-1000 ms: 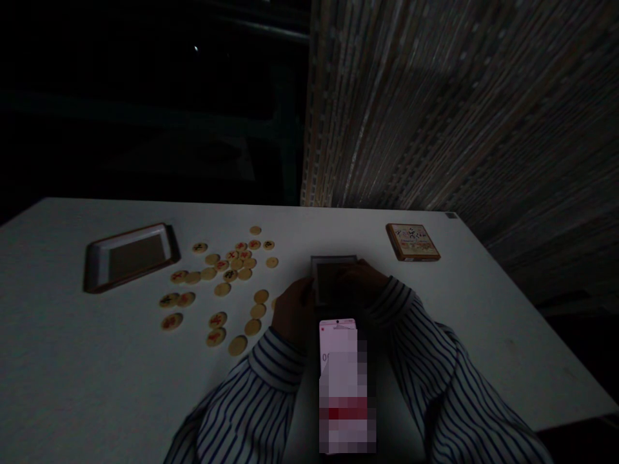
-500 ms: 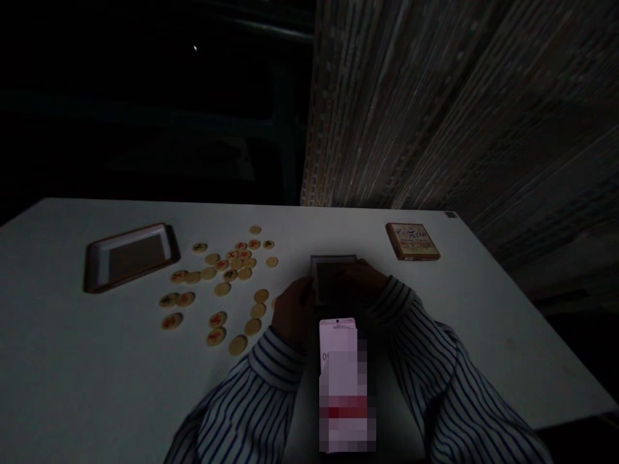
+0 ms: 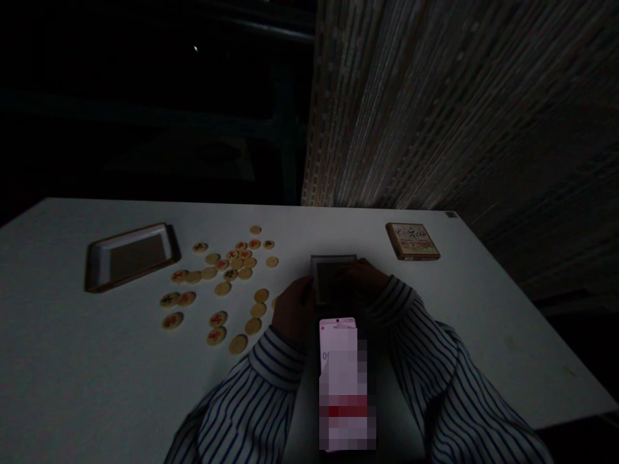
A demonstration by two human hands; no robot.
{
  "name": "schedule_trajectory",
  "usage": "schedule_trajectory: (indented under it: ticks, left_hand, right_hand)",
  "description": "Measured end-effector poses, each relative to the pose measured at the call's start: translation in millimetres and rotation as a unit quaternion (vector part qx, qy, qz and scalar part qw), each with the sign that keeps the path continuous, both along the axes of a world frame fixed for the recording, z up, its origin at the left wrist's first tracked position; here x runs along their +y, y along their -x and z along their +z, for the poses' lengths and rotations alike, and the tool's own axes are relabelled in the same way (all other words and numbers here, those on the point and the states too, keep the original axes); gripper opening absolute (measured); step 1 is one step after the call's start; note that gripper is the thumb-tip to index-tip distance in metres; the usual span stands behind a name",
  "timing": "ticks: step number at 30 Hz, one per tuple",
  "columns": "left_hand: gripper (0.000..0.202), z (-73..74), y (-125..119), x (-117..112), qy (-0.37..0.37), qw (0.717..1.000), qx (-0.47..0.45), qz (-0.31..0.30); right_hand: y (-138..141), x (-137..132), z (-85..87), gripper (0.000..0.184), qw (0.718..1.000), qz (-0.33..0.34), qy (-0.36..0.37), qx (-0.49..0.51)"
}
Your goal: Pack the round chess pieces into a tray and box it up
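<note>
In the middle of the view, my left hand is closed at the left side of a small open box with a pale inner rim and a dark floor. My right hand lies over its right side. Its fingers curl over that edge into the shadowed inside, where details are hard to see. Below the hands glows a phone, its screen partly blurred out. Round wooden Chinese chess pieces lie scattered to the left, several with red or black characters, others plain side up. One piece is partly hidden behind my left hand.
An open rectangular tray with a brown edge rests on the left of the white table. A flat printed box lies at the back right. Behind the table hangs a ribbed curtain-like surface. The room is very dark.
Almost nothing differs. Both hands stay at the small box, and the pieces keep their places. A small red dot now shows near the top of the phone screen.
</note>
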State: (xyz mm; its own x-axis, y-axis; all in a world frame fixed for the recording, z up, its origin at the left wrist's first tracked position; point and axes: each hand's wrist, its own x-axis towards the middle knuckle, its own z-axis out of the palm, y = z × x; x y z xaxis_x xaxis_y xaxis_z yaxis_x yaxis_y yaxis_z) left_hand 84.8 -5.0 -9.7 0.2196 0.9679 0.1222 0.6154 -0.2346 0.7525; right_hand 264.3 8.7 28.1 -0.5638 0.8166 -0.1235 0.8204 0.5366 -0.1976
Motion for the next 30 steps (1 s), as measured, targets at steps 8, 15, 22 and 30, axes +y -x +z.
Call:
schedule_trajectory:
  ticks: [8,15,22,30]
  left_hand:
    - [0.029,6.6,4,1,-0.007,0.999,-0.022,0.025]
    - [0.027,11.1,11,-1,-0.046,0.995,-0.049,0.072]
    - [0.025,-5.4,9,5,-0.158,0.985,0.056,-0.044]
    - [0.031,-13.1,0,4,-0.235,0.944,0.160,-0.167]
  right_hand:
    - [-4,-1,21.2,0.017,0.995,-0.032,-0.080,-0.040]
    - [-5,-8,29.7,0.019,0.992,-0.050,-0.078,-0.081]
    - [5,-9,13.6,0.019,0.997,-0.033,-0.031,-0.055]
    - [4,-10,8.2,0.016,0.999,-0.034,-0.028,-0.018]
